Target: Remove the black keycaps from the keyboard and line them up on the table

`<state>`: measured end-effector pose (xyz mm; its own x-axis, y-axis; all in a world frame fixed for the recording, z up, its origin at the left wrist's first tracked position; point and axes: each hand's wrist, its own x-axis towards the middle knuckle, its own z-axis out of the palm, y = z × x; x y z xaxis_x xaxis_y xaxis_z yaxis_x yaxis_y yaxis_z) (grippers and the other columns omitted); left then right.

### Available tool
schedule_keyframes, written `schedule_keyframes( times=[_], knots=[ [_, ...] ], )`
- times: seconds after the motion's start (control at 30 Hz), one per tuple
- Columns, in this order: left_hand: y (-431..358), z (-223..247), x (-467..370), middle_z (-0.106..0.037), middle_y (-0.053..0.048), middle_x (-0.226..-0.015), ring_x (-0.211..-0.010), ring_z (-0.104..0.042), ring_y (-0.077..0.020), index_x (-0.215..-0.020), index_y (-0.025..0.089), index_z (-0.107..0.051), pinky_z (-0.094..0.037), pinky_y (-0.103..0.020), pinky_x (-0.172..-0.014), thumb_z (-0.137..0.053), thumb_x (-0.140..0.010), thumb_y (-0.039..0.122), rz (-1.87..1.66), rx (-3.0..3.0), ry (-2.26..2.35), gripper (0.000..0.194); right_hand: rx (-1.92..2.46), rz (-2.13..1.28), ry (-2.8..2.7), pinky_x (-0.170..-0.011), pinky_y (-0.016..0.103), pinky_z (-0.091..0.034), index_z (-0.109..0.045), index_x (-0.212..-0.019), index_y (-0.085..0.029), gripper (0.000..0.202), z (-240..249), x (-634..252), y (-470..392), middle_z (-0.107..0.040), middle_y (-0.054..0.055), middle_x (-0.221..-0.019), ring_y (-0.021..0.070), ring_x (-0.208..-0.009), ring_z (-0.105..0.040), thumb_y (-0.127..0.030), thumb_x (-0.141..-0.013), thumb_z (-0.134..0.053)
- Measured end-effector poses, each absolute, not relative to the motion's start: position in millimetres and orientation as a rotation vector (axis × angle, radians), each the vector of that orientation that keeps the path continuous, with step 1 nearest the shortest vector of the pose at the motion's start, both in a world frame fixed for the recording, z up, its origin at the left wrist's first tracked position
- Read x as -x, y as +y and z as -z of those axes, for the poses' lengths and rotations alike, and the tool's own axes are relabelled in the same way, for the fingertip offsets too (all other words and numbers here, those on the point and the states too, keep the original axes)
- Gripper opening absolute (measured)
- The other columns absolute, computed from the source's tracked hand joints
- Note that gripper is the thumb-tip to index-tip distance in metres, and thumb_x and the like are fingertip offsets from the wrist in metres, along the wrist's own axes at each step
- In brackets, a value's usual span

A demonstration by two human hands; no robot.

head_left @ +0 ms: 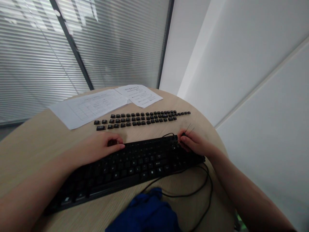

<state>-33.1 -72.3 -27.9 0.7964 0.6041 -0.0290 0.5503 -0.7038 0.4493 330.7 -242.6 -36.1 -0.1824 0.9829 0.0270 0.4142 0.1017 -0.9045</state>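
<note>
A black keyboard point(135, 167) lies slantwise on the round wooden table. My left hand point(106, 145) rests at its back edge, with thumb and index finger bent towards each other and a gap between them. Over the keyboard's right end, my right hand point(190, 141) is closed on a small dark tool with two thin wires sticking up. The tool's lower end is hard to make out against the dark keys. Behind the keyboard, loose black keycaps point(137, 118) are laid out in rows.
Two printed sheets lie behind the keycaps, one at the left point(89, 106) and one further right point(141, 95). A blue cloth point(147, 214) sits at the front edge. A black cable point(210, 193) loops at the right front. White walls and window blinds stand beyond the table point(202, 122).
</note>
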Motion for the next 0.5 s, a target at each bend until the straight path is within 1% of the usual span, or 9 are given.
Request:
schedule_keyframes(
  times=[0.1,0.23,0.33,0.5],
  knots=[
    [-70,29,34,-0.076,-0.002,-0.088,-0.080,-0.066,-0.0217,-0.096,0.021,-0.076,-0.045,-0.032,-0.074,-0.055,-0.098,0.048,-0.050,-2.545,0.877,0.035,1.384,-1.069,-1.691,-0.045,0.022,-0.034,-0.053,-0.096,-0.022,0.038,38,-332,-241,-0.052,-0.004,-0.067,0.0100,-0.052,-0.045,-0.059,-0.102,-0.049],
    [-70,30,34,-0.076,-0.002,-0.089,-0.081,-0.066,-0.0212,-0.097,0.021,-0.075,-0.044,-0.032,-0.075,-0.055,-0.098,0.049,-0.054,-2.545,0.868,0.034,1.414,-0.993,-1.799,-0.048,0.022,-0.036,-0.056,-0.098,-0.022,0.030,37,-331,-241,-0.054,-0.003,-0.070,0.0111,-0.056,-0.046,-0.051,-0.103,-0.050],
    [-71,29,35,-0.077,-0.001,-0.089,-0.081,-0.065,-0.0203,-0.098,0.021,-0.075,-0.044,-0.031,-0.075,-0.054,-0.099,0.049,-0.064,-2.556,0.863,0.035,1.421,-0.899,-1.879,-0.053,0.024,-0.038,-0.057,-0.098,-0.022,0.024,33,-329,-242,-0.055,-0.002,-0.071,0.0126,-0.060,-0.048,-0.045,-0.104,-0.050],
    [-70,30,34,-0.076,-0.002,-0.089,-0.079,-0.065,-0.0200,-0.097,0.021,-0.075,-0.045,-0.031,-0.074,-0.054,-0.098,0.049,-0.067,-2.553,0.858,0.036,1.437,-0.720,-2.035,-0.063,0.028,-0.042,-0.061,-0.094,-0.022,0.019,24,-324,-242,-0.060,0.000,-0.074,0.0156,-0.066,-0.052,-0.039,-0.101,-0.056]
  ],
)
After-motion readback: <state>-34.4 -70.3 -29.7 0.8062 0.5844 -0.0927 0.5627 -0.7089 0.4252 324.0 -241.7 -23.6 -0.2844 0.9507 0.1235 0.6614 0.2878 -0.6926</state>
